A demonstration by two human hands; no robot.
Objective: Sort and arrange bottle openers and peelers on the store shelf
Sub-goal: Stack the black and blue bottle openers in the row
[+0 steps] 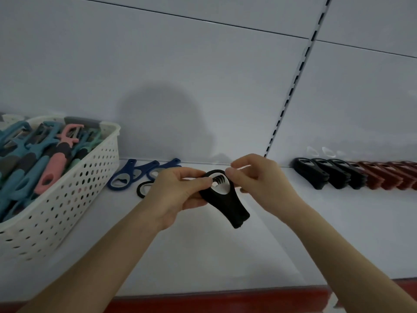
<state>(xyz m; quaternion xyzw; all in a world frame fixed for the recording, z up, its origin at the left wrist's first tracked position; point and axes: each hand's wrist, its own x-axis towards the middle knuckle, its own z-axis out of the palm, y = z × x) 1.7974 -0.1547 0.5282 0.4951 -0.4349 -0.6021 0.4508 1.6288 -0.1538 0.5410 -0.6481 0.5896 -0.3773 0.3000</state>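
Gripping black openers (pixel 228 202), left hand (pixel 178 190) and right hand (pixel 259 181) — basket (pixel 67 195) left of them, blue openers (pixel 140 172) behind, opener rows (pixel 352 176) right.

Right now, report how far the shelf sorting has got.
Done: black openers and red openers stand in a neat row at the right. In hand: the left hand grips a black stack, and the right hand pinches its ring end. To do: blue openers and one black opener lie loose by the basket, which is full of peelers.
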